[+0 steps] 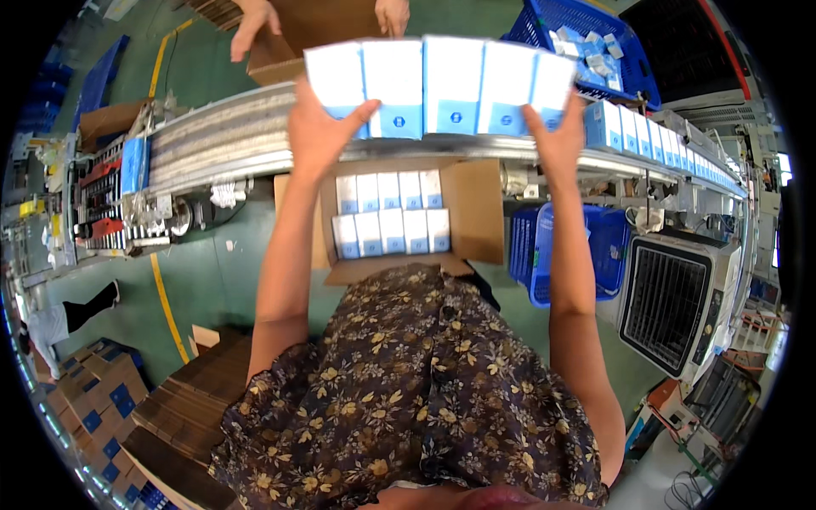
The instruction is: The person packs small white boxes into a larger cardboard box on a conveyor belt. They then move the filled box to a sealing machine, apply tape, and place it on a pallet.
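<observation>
We hold a row of five white-and-blue boxes (455,85) over the conveyor (223,136), the fingers of our left hand (321,132) and right hand (558,143) clamped on its opposite ends. Nearer us, an open carton (478,211) holds two rows of similar boxes (391,231).

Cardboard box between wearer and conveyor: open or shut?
Open: the cardboard box has flaps spread outward, and small white-and-blue boxes show inside.
</observation>
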{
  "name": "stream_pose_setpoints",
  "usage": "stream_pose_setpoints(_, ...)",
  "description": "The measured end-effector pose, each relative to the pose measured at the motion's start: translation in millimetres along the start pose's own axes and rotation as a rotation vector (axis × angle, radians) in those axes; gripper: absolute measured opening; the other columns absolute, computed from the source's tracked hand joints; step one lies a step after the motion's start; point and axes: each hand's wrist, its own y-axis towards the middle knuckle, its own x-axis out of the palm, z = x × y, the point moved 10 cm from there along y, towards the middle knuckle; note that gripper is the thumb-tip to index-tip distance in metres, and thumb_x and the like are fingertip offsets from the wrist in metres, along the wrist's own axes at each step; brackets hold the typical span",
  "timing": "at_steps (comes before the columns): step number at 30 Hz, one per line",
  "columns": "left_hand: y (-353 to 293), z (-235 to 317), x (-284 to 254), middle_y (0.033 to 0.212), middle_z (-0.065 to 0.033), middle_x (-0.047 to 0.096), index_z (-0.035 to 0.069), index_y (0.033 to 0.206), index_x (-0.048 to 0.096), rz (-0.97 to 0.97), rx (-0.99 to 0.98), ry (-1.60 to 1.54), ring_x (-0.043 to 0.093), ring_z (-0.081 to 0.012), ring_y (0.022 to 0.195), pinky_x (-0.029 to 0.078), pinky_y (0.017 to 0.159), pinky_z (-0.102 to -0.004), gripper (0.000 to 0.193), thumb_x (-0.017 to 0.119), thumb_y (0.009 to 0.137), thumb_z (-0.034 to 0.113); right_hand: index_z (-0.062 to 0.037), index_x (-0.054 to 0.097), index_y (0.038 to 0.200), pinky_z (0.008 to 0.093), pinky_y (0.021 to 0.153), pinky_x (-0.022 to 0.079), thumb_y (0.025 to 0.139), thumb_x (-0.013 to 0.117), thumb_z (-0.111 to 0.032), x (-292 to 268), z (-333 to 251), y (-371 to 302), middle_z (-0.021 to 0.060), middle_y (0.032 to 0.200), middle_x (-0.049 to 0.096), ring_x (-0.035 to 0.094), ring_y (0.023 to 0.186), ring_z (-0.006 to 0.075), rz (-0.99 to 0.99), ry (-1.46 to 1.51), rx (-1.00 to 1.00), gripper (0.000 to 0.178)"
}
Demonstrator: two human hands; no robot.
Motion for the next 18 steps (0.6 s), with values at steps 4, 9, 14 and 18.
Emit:
stream_pose_setpoints(4, -73.2, 72.5, -103.2, 0.116, -0.0192, 0.055, -0.007, 0.130, 0.042, 0.249, 0.448, 0.144, 0.060, -0.0292, 0.104, 0.051, 0.085, -0.0390, 0.103, 0.092, 0.061, 0.052, 0.0053, 0.033, 0.142, 0.0427, 0.105, 0.040, 0.084, 0.075, -0.027, -42.2, -51.2, -85.6, 0.0213, 0.133, 0.048, 0.051, 0.123, 0.0306, 0.207, 0.305, -0.114, 0.078)
stream_pose_setpoints(9, -171.5, -6.0, -88.8, 0.127, -0.0180, 0.041, -0.003, 0.139, 0.034, 0.203, 0.415, 0.260, 0.041, -0.0337, 0.120, 0.035, 0.101, -0.0446, 0.105, 0.086, 0.068, 0.055, 0.0093, 0.028, 0.145, 0.0475, 0.115, 0.026, 0.096, 0.063, -0.046, 23.4, -4.3, -219.7, 0.0267, 0.143, 0.039, 0.037, 0.136, 0.0367, 0.233, -0.041, -0.137, 0.081)
stream_pose_setpoints(14, -231.0, -178.1, 41.8, 0.145, -0.0291, 0.041, -0.002, 0.153, 0.025, -0.513, -0.102, 0.224, 0.045, -0.0433, 0.129, 0.040, 0.108, -0.0483, 0.094, 0.077, 0.084, 0.037, 0.0066, 0.048, 0.128, 0.0467, 0.087, 0.051, 0.093, 0.066, -0.043, 107.4, 129.0, -275.8, 0.0312, 0.114, 0.061, 0.062, 0.105, 0.0431, -0.650, -0.346, 0.269, 0.064)
stream_pose_setpoints(18, -232.6, -174.8, 77.7, 0.150, -0.0268, 0.038, 0.020, 0.156, 0.030, -0.914, -0.047, 0.317, 0.039, -0.0452, 0.136, 0.037, 0.112, -0.0473, 0.078, 0.068, 0.091, 0.040, 0.0043, 0.057, 0.113, 0.0473, 0.079, 0.054, 0.093, 0.064, -0.047, 148.8, 129.0, -259.9, 0.0268, 0.104, 0.065, 0.066, 0.093, 0.0394, -0.784, -0.384, 0.169, 0.055)
